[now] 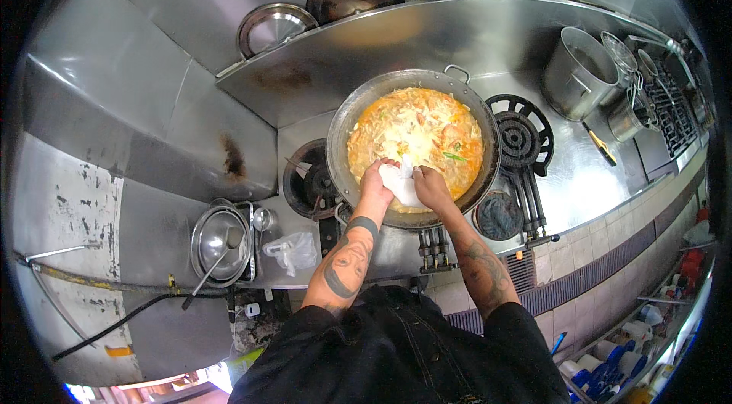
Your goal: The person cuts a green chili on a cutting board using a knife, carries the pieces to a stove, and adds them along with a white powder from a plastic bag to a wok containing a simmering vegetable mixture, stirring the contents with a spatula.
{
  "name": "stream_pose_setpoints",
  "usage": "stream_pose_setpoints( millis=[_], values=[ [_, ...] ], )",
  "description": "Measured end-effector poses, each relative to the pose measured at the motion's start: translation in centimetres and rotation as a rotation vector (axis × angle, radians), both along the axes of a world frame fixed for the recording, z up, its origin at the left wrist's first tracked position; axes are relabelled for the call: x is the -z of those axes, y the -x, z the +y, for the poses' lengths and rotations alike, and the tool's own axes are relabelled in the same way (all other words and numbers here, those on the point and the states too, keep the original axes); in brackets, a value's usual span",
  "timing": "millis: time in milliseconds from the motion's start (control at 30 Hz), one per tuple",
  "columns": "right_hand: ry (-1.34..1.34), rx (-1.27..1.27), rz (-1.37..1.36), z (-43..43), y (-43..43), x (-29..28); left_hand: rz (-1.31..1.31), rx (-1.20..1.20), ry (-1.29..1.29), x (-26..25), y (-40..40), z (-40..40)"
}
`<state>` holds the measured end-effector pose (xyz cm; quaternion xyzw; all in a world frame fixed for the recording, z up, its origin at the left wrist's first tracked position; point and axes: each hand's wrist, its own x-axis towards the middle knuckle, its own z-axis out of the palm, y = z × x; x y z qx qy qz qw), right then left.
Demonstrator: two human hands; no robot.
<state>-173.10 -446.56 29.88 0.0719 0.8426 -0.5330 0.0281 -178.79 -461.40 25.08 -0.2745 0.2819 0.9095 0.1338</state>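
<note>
Both of my hands hold a thin white plastic bag (400, 183) over the near half of a large metal wok (492, 135). My left hand (377, 181) supports the bag from its left side, fingertips towards the middle. On the bag's right side, my right hand (432, 185) pinches its upper edge. The wok holds an orange-yellow stew (372, 118) with pale shreds and a green piece of vegetable or herb. A paler, whitish patch lies at its middle, just beyond the bag. What is inside the bag is hidden.
Right of the wok are a cast-iron gas burner (516, 138), a tall metal stockpot (580, 75) and a yellow-and-black handled tool (599, 143). To the left stand a dark burner (297, 186), metal bowls with a ladle (217, 266) and a crumpled plastic bag (293, 252). Lids (274, 29) lean behind.
</note>
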Motion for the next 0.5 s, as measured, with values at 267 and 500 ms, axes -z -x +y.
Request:
stream_pose_setpoints(
  millis=[267, 500],
  values=[
    [-0.329, -0.140, 0.173, -1.8, 6.2, -0.2, 0.015, -0.091, -0.076, 4.1, 4.1, -0.7],
    [-0.348, -0.076, 0.216, -1.1, 11.5, 0.3, -0.013, -0.163, -0.008, 2.3, 9.6, 1.7]
  ],
)
